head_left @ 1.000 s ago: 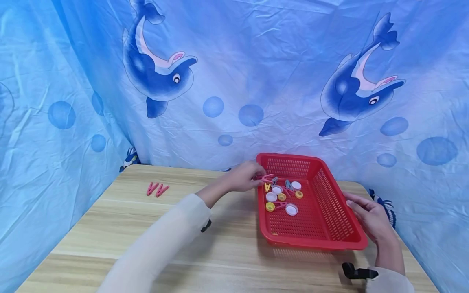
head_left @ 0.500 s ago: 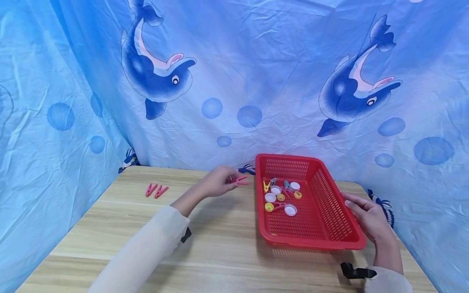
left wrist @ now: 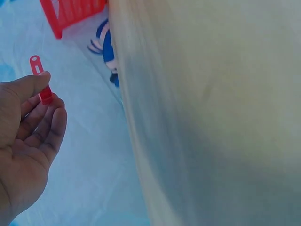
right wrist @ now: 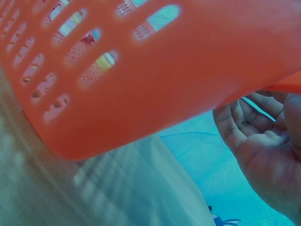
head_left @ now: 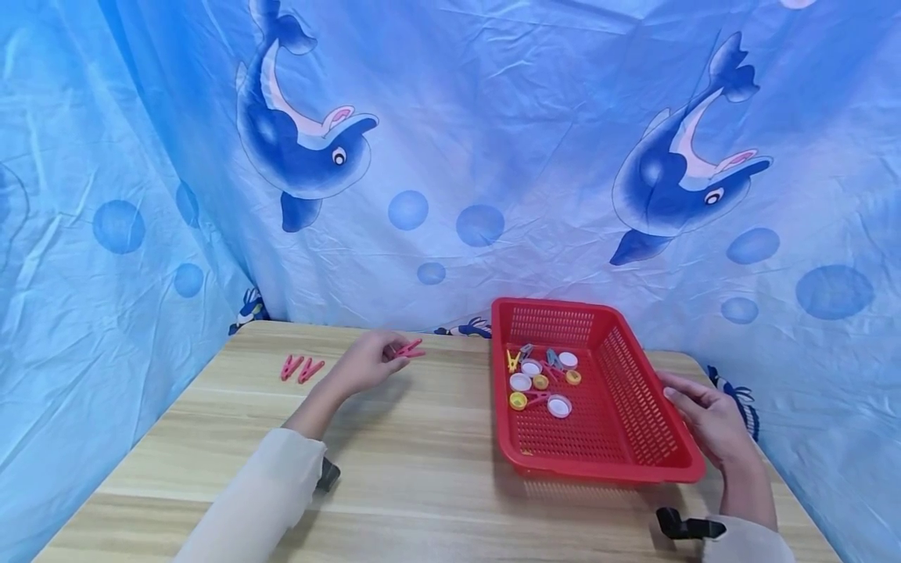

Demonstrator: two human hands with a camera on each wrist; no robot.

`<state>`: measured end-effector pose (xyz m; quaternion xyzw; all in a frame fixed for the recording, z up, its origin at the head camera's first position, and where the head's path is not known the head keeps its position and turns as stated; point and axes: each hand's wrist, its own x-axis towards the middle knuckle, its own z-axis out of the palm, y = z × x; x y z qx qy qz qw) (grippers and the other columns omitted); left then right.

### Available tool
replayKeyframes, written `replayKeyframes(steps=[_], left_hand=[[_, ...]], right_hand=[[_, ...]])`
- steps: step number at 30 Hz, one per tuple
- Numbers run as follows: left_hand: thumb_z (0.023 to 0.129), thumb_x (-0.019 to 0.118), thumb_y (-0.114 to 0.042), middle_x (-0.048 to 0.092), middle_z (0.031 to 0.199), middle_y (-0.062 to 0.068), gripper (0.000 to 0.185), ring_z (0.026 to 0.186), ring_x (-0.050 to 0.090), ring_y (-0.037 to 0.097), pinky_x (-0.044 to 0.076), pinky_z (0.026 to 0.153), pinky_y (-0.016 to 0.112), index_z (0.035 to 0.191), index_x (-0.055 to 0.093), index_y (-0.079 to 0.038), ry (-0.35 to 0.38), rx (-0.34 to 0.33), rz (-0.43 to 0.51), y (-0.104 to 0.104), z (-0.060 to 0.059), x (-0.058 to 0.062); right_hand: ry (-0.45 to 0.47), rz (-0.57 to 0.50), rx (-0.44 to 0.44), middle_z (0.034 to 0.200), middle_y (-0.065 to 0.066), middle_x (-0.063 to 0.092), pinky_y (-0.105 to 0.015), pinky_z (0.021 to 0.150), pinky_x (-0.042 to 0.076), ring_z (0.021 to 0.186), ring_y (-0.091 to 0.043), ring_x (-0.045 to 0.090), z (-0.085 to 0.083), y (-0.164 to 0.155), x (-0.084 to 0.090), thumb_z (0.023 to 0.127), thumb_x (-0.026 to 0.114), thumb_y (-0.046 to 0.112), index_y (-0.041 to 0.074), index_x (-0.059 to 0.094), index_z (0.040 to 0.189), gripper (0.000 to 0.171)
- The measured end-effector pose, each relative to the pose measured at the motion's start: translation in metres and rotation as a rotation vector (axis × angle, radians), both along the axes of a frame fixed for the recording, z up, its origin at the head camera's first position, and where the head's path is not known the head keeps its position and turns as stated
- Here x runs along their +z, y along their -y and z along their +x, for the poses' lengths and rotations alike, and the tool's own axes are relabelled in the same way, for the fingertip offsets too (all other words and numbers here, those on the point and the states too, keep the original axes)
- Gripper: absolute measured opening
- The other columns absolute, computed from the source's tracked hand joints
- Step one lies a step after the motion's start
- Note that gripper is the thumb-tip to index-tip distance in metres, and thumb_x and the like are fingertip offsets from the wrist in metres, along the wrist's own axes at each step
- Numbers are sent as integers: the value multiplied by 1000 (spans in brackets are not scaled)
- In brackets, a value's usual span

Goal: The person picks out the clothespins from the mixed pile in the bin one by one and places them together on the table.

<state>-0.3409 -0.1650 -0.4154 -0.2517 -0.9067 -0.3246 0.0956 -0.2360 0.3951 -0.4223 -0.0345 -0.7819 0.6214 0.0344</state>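
Observation:
My left hand (head_left: 367, 363) pinches a pink clothespin (head_left: 411, 349) between thumb and fingers, above the table left of the basket. In the left wrist view the clothespin (left wrist: 37, 68) points up past the thumb. Two more pink clothespins (head_left: 292, 367) lie side by side on the table further left. At the right, my right hand (head_left: 714, 418) grips the rim of the red basket (head_left: 584, 471), fingers under the edge. Inside the basket are white caps (head_left: 559, 406), yellow caps (head_left: 518, 401), a yellow clothespin (head_left: 512, 360), grey clothespins (head_left: 553, 359) and pink clothespins.
A light wooden table (head_left: 422, 485) bears everything. A blue curtain (head_left: 450, 156) printed with dolphins hangs behind the table and at both sides. The basket's perforated wall (right wrist: 141, 94) fills much of the right wrist view.
My left hand has carried the pink clothespin out from above the basket and leftward over the table. The right hand and the basket have stayed in place.

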Motion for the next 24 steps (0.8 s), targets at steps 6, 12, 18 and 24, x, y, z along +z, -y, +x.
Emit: replayKeyframes(steps=[6,12,18,24], left_hand=[[93,76,-14,72,98,4,24,86,66,17,57,80,39,116,73,-5,32,107,41,26,3,-7],[95,75,-16,72,101,8,30,90,67,22,57,81,41,123,71,-4,50,200,103,49,5,-9],[97,73,-19,73,103,12,34,92,68,26,56,80,41,127,69,-4,27,283,170,66,8,-11],[97,72,-20,72,110,16,35,96,68,29,56,82,42,128,68,-4,35,356,227,77,10,-16]], right_hand=[[0,12,2,110,25,66,-32,78,61,95,-3,71,1,0,0,97,69,42,12,52,151,64],[-3,-16,7,108,24,68,-32,77,61,94,-4,72,0,0,-1,97,69,40,12,52,151,63],[-8,-6,9,109,24,68,-32,77,61,94,-4,72,0,0,-2,97,69,40,13,53,150,62],[-20,18,9,110,25,67,-30,77,61,95,-3,71,0,0,-1,98,67,39,12,54,149,59]])
